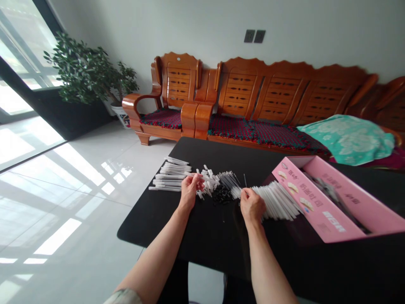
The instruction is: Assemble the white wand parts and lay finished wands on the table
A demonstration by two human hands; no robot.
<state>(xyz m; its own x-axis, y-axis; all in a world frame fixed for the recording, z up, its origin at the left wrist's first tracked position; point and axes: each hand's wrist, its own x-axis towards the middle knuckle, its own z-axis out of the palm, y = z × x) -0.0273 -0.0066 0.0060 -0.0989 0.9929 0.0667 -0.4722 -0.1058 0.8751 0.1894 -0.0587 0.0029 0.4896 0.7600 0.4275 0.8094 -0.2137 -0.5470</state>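
Centre frame: left hand [190, 188] grasps a white pen [190, 174]; right hand [252, 205], beside white tubes [279, 202], grip cannot be determined.

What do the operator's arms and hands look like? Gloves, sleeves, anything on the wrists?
Left hand and right hand both ungloved. Left forearm and right forearm uncovered, with no watch, band, cable or marking visible. A pale, muted sleeve shows near the left elbow; no right sleeve in frame. Rings: too small to tell.
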